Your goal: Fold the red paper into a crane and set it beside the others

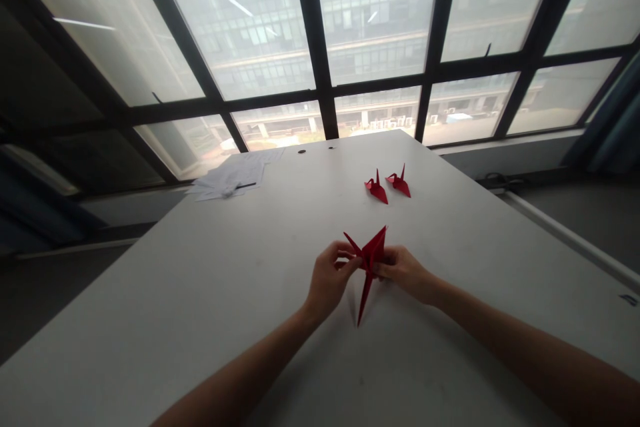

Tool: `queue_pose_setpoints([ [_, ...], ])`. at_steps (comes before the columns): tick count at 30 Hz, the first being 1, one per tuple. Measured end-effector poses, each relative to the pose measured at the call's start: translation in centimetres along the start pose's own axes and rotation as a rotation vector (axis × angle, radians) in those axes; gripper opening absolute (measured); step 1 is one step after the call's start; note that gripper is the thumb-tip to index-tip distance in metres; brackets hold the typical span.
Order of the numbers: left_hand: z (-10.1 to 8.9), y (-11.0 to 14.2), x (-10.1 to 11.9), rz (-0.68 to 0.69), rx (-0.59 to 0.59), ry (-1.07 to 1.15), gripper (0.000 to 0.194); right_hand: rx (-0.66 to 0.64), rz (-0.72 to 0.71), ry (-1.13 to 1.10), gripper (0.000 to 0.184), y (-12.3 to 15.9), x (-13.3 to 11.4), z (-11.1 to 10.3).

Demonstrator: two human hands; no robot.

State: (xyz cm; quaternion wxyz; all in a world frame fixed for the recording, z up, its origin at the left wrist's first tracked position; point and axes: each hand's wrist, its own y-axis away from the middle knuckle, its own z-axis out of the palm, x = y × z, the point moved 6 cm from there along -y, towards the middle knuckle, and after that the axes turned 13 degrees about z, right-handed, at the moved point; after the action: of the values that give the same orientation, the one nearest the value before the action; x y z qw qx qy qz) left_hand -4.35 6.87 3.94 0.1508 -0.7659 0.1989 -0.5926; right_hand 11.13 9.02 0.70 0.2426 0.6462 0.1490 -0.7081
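A red origami crane (373,250) is held between my two hands, just above the white table (240,300). One narrow point of folded paper sticks up to the left and another points down toward me, with a broad flap rising at the upper right. My left hand (330,275) pinches the crane's left side between thumb and fingers. On the other side, my right hand (404,272) grips it with the thumb in front; its other fingers are mostly hidden behind the paper. Beyond them stand two finished-looking red paper cranes, one at the left (377,188) and one at the right (399,183).
Loose white paper sheets (225,177) lie at the table's far left, with a dark pen (245,185) on them. Large framed windows rise behind the far edge. A pale rail (570,237) runs along the right side, near a blue curtain (610,127).
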Motion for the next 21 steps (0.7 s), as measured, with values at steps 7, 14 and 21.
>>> queue_pose_setpoints([
  [7,0.8,0.1,0.2,0.001,-0.020,0.289,0.016,-0.008,0.002,0.008,0.035,0.1,0.1,0.2],
  [14,0.9,0.0,-0.1,-0.018,-0.008,0.341,0.012,0.018,0.001,-0.051,0.037,-0.1,0.4,-0.1],
  [21,1.2,0.1,-0.8,-0.051,-0.043,0.387,0.018,-0.052,0.025,0.021,0.040,0.2,-0.2,0.6],
])
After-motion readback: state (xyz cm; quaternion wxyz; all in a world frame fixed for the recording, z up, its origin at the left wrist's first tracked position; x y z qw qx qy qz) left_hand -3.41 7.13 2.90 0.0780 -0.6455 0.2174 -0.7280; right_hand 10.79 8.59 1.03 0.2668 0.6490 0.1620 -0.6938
